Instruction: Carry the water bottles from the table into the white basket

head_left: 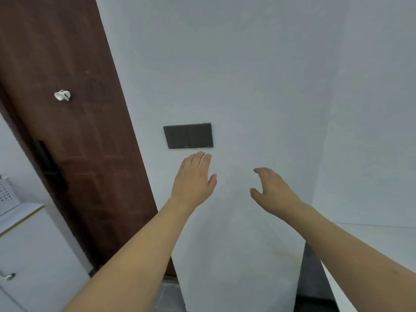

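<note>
Head cam: left hand (194,179) & right hand (273,189) both empty, fingers spread, raised just below dark wall panel (188,135); white basket (6,194) far left of panel.

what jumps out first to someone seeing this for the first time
Two bare forearms reach up from the bottom edge, the left hand and right hand both open and empty in front of a white wall. Just above the left hand a dark switch panel sits on that wall, and a brown door fills the left side. No water bottle is in view; a perforated white basket peeks in at the far left edge.
</note>
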Tool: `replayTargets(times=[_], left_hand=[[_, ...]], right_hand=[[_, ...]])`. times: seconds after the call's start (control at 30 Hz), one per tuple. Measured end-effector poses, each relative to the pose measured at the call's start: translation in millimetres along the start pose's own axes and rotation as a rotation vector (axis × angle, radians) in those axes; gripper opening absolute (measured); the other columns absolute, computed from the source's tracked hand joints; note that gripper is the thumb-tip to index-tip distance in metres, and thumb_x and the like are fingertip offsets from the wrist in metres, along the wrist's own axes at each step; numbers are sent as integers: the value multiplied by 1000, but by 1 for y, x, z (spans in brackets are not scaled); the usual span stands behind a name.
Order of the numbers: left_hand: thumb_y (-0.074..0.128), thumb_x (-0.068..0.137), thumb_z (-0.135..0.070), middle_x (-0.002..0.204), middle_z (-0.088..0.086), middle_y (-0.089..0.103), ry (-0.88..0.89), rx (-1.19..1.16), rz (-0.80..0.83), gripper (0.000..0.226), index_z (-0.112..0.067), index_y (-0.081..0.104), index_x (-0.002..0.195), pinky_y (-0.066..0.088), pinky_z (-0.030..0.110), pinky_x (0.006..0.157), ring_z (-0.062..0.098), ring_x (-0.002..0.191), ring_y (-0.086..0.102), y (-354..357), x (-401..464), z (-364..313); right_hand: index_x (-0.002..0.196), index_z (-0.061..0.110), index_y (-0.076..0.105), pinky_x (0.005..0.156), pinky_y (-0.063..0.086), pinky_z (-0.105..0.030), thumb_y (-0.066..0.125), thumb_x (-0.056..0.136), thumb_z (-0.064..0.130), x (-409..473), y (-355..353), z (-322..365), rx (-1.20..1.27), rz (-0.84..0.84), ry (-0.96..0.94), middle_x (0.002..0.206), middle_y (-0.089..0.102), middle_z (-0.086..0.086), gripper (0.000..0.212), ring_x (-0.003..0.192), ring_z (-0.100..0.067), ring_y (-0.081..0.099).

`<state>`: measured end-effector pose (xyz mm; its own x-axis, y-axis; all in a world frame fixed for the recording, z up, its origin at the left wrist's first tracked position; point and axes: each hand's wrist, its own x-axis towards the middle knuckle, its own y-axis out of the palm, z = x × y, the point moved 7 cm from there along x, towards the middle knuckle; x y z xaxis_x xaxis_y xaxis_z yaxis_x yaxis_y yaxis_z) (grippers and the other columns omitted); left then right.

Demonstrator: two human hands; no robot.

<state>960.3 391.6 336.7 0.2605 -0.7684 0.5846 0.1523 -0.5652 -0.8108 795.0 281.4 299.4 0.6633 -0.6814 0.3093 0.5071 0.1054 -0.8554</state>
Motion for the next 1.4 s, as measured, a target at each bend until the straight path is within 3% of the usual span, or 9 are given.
replayTargets(times=[0.33, 0.53, 0.8, 1.0, 1.23, 1.4], left_hand=[[48, 100, -36, 154, 11, 36, 20, -71, 70, 59, -8, 34, 150, 21, 37, 119, 28, 143, 29, 29, 9, -139], [51, 99, -34, 152, 14, 38, 5, -85, 4, 59, -5, 37, 148, 24, 38, 118, 30, 142, 31, 22, 21, -250], [53, 98, -33, 153, 13, 38, 52, -103, 61, 57, -6, 39, 147, 25, 37, 118, 28, 141, 32, 47, 8, -391], [52, 98, -34, 154, 10, 37, 4, -179, 122, 59, -7, 36, 148, 29, 35, 116, 26, 142, 30, 87, 30, -446], [50, 99, -36, 156, 7, 33, -1, -243, 204, 60, -9, 33, 150, 29, 35, 115, 24, 144, 27, 135, 34, -566], [50, 99, -36, 155, 4, 34, -136, -269, 192, 58, -10, 35, 149, 35, 35, 111, 22, 141, 30, 152, 32, -630]], right_hand=[[148, 8, 30, 111, 23, -30, 52, 95, 25, -58, -109, -119, -50, -122, 66, 153, 34, -7, 60, 140, -23, 30], [148, 8, 30, 111, 22, -28, 51, 95, 25, -109, -147, -207, -42, -80, 33, 153, 33, -6, 59, 140, -22, 30], [148, 8, 30, 111, 24, -31, 51, 94, 25, -152, -194, -321, -16, -6, 86, 154, 33, -7, 60, 140, -23, 30], [148, 11, 30, 109, 24, -28, 51, 95, 26, -172, -219, -387, -8, -21, 127, 154, 32, -3, 59, 140, -20, 30], [148, 11, 29, 110, 25, -30, 52, 95, 27, -208, -264, -505, 3, -9, 220, 154, 31, -4, 60, 140, -21, 30], [147, 12, 33, 108, 27, -29, 54, 93, 27, -231, -298, -581, 54, -1, 173, 152, 35, -3, 60, 138, -21, 33]])
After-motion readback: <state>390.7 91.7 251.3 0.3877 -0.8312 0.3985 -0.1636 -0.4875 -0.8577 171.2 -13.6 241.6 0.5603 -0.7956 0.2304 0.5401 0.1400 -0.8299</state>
